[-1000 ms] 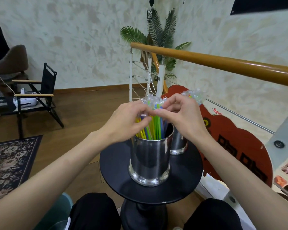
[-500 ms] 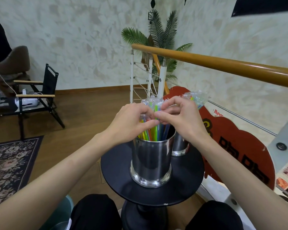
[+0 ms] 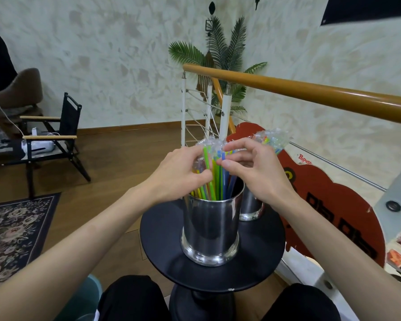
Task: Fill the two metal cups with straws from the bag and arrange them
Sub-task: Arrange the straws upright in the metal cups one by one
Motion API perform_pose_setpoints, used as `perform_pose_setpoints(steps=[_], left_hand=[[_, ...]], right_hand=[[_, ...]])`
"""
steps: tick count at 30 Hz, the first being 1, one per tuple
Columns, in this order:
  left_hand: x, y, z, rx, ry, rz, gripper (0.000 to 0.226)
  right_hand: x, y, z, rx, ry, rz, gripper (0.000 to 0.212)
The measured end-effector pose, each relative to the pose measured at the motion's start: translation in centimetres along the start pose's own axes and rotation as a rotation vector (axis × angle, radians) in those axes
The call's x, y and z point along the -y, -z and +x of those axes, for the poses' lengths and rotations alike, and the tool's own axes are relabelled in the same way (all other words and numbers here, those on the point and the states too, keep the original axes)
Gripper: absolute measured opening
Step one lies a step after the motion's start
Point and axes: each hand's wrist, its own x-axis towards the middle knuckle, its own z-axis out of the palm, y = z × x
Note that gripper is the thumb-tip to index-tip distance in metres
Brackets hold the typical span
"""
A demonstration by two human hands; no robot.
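- A round black counter (image 3: 162,239) is seen at lower centre, with a shiny metal cup (image 3: 210,230) stood upright on it.
- Coloured plastic-wrapped straws (image 3: 215,179) are held in that cup, at frame centre.
- The straw tops are pinched by the left hand (image 3: 178,174) and the right hand (image 3: 252,174), fingers curled.
- A second metal cup (image 3: 250,205), also filled with wrapped straws (image 3: 273,141), is partly hidden behind the right hand.

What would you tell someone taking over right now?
Left hand and right hand: fingers pinch the wrapped straws standing in the near metal cup.
Far metal cup sits behind it on the round black table, with its own wrapped straws.
Done: both cups hold straws.
Left: tidy the near bunch; I see no bag.
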Motion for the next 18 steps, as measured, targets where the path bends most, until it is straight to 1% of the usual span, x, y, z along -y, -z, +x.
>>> perform_pose_setpoints(steps=[2,5,9,10,14,18], left_hand=[[-0.01,-0.05,-0.01,-0.024,0.011,-0.031,0.017],[-0.13,-0.07,-0.10,-0.048,-0.001,-0.061,0.020],[-0.35,-0.22,-0.27,-0.060,-0.033,-0.098,0.037],[-0.31,-0.22,-0.32,-0.062,-0.040,-0.104,0.038],[-0.12,0.04,-0.47,-0.055,-0.045,-0.099,0.019],[-0.29,0.11,-0.24,-0.107,-0.053,-0.048,0.032]], right_hand=[[0.07,0.03,-0.03,0.001,-0.005,-0.003,0.023],[0.08,0.06,-0.03,0.010,-0.013,-0.006,0.023],[0.24,0.18,-0.05,-0.013,-0.012,0.010,0.023],[0.39,0.18,0.01,-0.026,-0.002,0.016,0.023],[0.92,-0.21,0.41,-0.019,0.022,0.035,0.021],[1.01,-0.53,0.27,0.041,0.003,0.096,0.017]])
